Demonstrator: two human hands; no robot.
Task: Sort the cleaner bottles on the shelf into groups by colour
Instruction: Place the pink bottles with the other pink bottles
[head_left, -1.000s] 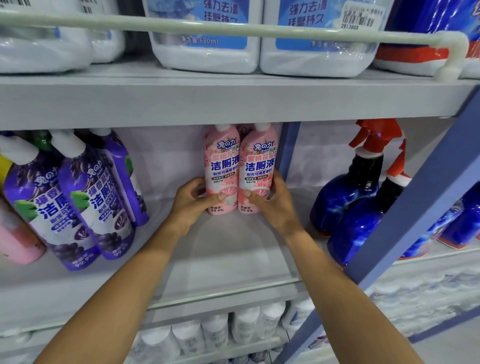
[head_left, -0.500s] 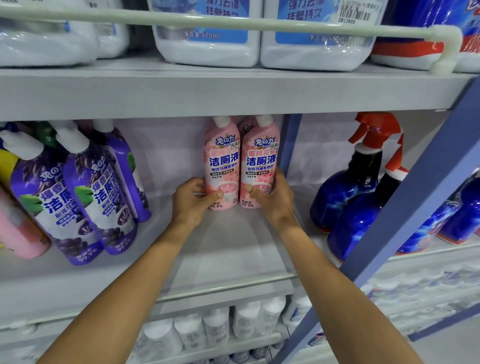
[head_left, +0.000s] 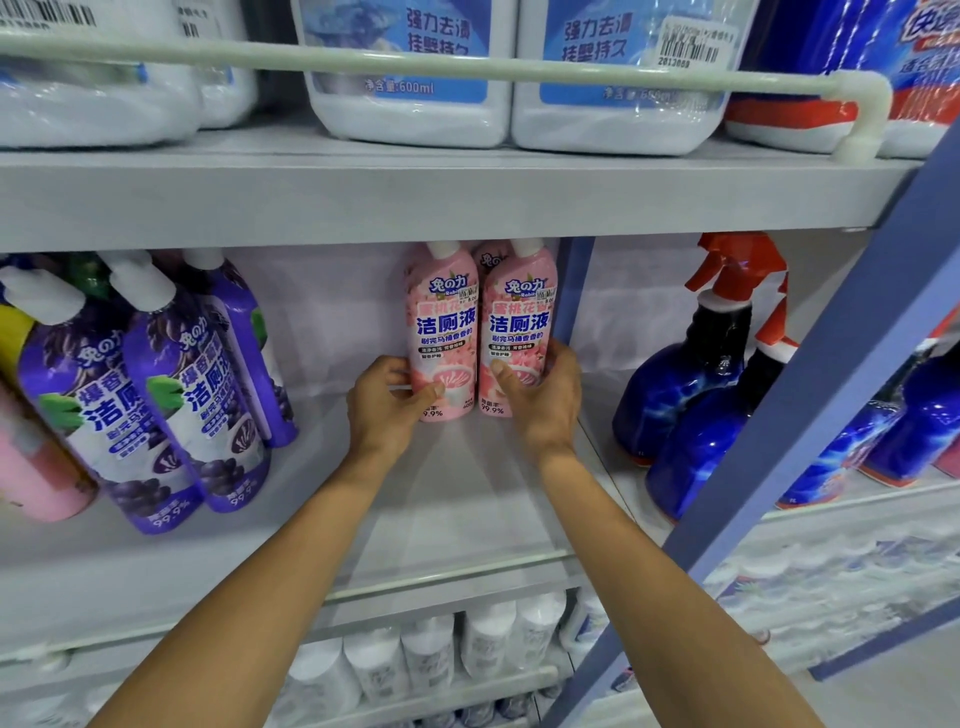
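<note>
Two pink cleaner bottles stand upright side by side at the back of the grey middle shelf (head_left: 457, 499), against a blue post. My left hand (head_left: 387, 402) grips the left pink bottle (head_left: 441, 322) near its base. My right hand (head_left: 543, 395) grips the right pink bottle (head_left: 522, 322) the same way. A third pink bottle top (head_left: 485, 257) peeks out behind them. At the left, three purple bottles (head_left: 192, 395) lean together, with another pink bottle (head_left: 31, 467) and a yellow one (head_left: 10, 332) at the frame's edge.
Blue spray bottles with red triggers (head_left: 691, 374) stand to the right of the post. White jugs with blue labels (head_left: 410, 67) fill the top shelf behind a white rail (head_left: 519, 70). A slanted blue upright (head_left: 831, 395) crosses the right side. White bottles (head_left: 431, 654) sit on the lower shelf.
Both hands with the two pink bottles have shifted slightly back and to the right on the shelf; the grips are unchanged.
</note>
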